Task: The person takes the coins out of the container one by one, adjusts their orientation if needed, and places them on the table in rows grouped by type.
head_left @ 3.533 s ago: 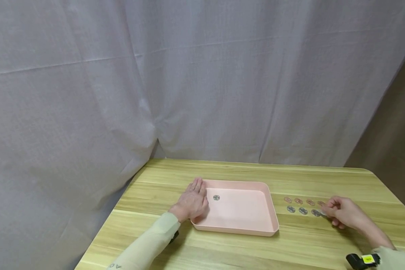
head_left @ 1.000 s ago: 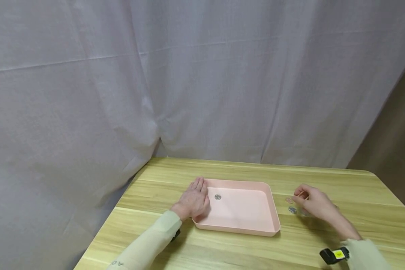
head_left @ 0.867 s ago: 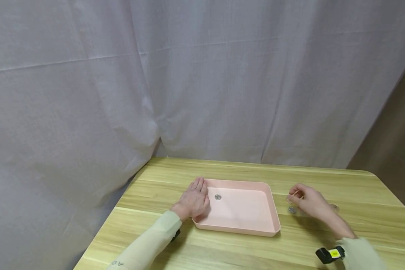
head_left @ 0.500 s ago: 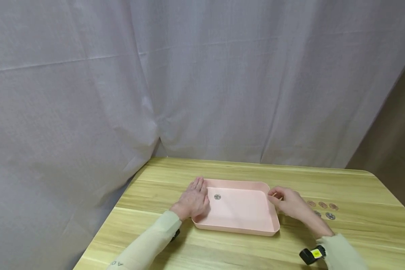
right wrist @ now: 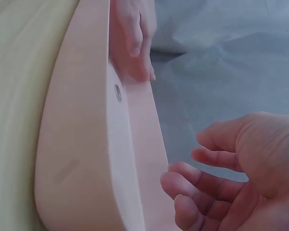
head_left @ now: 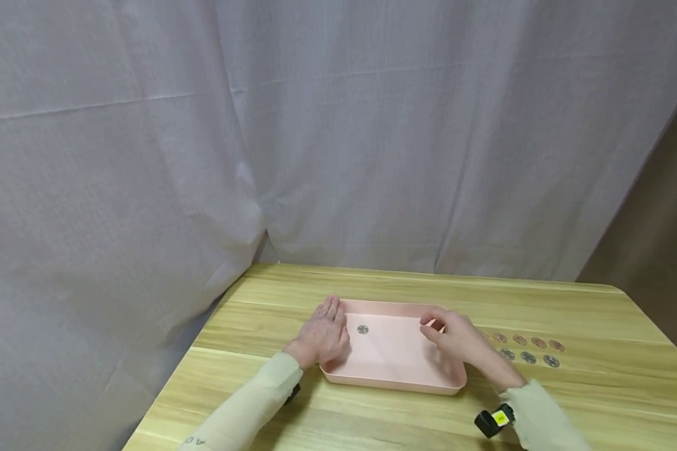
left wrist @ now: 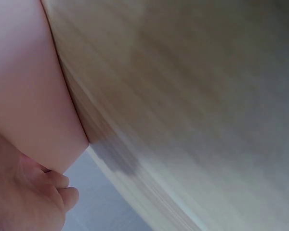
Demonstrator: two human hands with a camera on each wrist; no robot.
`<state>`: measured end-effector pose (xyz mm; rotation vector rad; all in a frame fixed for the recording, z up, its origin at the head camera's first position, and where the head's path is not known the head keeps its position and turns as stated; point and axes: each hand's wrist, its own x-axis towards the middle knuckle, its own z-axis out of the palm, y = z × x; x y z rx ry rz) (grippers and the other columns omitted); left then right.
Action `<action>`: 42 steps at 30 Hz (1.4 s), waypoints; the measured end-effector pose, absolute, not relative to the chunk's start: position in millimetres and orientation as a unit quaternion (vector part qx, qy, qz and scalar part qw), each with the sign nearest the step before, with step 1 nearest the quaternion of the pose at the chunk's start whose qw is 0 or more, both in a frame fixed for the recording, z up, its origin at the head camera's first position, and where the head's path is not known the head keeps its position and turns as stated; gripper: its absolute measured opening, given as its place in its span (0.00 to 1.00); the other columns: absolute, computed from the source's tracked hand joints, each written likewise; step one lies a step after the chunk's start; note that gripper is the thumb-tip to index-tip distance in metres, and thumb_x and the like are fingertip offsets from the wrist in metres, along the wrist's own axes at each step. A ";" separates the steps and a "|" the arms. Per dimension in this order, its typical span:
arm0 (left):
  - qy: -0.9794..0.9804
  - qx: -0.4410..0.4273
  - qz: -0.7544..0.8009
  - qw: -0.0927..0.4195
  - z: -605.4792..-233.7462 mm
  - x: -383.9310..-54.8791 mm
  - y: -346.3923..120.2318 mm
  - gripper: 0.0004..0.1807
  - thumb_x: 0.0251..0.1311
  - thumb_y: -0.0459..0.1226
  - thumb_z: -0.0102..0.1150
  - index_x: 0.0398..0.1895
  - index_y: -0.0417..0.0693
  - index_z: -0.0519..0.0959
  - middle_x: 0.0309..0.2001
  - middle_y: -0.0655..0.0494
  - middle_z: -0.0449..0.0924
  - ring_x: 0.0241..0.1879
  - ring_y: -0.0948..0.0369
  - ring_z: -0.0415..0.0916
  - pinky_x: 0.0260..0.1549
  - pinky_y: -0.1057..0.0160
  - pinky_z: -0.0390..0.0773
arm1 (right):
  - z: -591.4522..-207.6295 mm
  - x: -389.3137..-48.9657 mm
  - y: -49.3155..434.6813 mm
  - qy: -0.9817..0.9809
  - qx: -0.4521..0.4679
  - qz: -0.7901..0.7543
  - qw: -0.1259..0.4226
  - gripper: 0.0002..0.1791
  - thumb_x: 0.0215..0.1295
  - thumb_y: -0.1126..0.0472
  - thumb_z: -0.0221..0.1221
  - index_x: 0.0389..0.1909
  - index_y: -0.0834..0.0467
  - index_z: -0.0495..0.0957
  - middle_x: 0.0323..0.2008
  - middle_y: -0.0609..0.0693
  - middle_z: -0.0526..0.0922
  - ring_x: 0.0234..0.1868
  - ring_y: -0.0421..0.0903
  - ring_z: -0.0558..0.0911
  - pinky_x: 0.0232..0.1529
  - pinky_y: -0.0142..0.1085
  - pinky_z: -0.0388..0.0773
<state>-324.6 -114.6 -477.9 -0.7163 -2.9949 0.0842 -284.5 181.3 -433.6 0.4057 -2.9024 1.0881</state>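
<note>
My left hand (head_left: 320,333) holds the left side of a shallow pink tray (head_left: 395,383). In the left wrist view its fingertips (left wrist: 67,192) bend at the end of the tray's outer wall. One silvery coin (head_left: 363,329) lies inside the tray towards the back left; the right wrist view shows this coin (right wrist: 118,93) too. My right hand (head_left: 454,335) hovers over the tray's right part, apart from the coin. Its fingers are loosely bent, with thumb and forefinger slightly apart and nothing seen between them.
Right of the tray, coins lie on the wooden table (head_left: 400,426) in two rows: several copper-coloured coins (head_left: 519,340) behind, silvery coins (head_left: 528,357) in front. My right hand and forearm partly cover the rows' left ends. A grey curtain (head_left: 344,156) hangs behind.
My right hand has moved left from the coin rows, across the tray's right rim and over the tray, uncovering coins behind it. The left hand, tray and coin inside stay put.
</note>
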 end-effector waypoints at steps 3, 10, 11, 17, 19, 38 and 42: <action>-0.972 -0.233 0.029 0.027 -478.7 -324.9 -115.4 0.34 0.74 0.48 0.25 0.77 0.38 0.49 0.78 0.41 0.44 0.79 0.49 0.42 0.78 0.53 0.49 | -437.9 -287.3 171.5 -0.925 0.143 0.352 0.015 0.06 0.66 0.61 0.60 0.41 0.58 0.81 0.37 0.51 0.80 0.29 0.42 0.76 0.25 0.32 0.74; -0.972 -0.231 0.021 0.029 -480.1 -324.8 -115.6 0.34 0.74 0.48 0.25 0.77 0.37 0.50 0.78 0.41 0.45 0.79 0.49 0.43 0.78 0.53 0.49 | -446.4 -291.0 148.9 -0.914 0.142 0.379 -0.004 0.08 0.66 0.63 0.60 0.43 0.60 0.81 0.28 0.50 0.80 0.25 0.43 0.77 0.23 0.31 0.75; -0.972 -0.230 0.020 0.028 -479.8 -324.5 -115.7 0.34 0.74 0.48 0.25 0.77 0.37 0.49 0.78 0.41 0.45 0.79 0.49 0.43 0.78 0.53 0.49 | -447.3 -291.4 145.6 -0.914 0.138 0.382 -0.011 0.08 0.66 0.63 0.60 0.44 0.60 0.80 0.28 0.50 0.80 0.25 0.43 0.78 0.23 0.32 0.75; -0.973 -0.228 0.018 0.026 -479.9 -324.2 -117.2 0.34 0.74 0.48 0.25 0.77 0.38 0.49 0.78 0.41 0.44 0.79 0.49 0.42 0.78 0.53 0.48 | -452.1 -297.7 126.2 -0.919 0.141 0.367 -0.032 0.09 0.67 0.61 0.59 0.46 0.58 0.80 0.27 0.49 0.80 0.23 0.43 0.78 0.23 0.32 0.74; -0.973 -0.228 0.016 0.026 -480.4 -324.2 -117.9 0.34 0.74 0.47 0.26 0.77 0.37 0.49 0.78 0.41 0.45 0.79 0.49 0.42 0.78 0.53 0.49 | -454.1 -300.3 120.0 -0.921 0.151 0.357 -0.034 0.10 0.67 0.61 0.60 0.46 0.58 0.80 0.26 0.48 0.80 0.22 0.42 0.77 0.23 0.31 0.73; -0.971 -0.236 0.037 0.028 -477.0 -321.3 -118.7 0.34 0.74 0.48 0.25 0.77 0.36 0.49 0.78 0.39 0.46 0.78 0.48 0.43 0.77 0.52 0.50 | -475.4 -321.0 80.5 -0.921 0.175 0.348 -0.023 0.13 0.64 0.61 0.62 0.48 0.58 0.81 0.31 0.49 0.84 0.29 0.41 0.77 0.28 0.33 0.74; -0.970 -0.237 0.038 0.031 -475.4 -320.3 -119.4 0.34 0.74 0.47 0.26 0.76 0.36 0.50 0.78 0.39 0.45 0.78 0.48 0.43 0.77 0.52 0.50 | -478.9 -322.4 76.5 -0.928 0.165 0.335 -0.013 0.17 0.62 0.62 0.63 0.52 0.56 0.81 0.40 0.55 0.87 0.33 0.43 0.79 0.35 0.40 0.78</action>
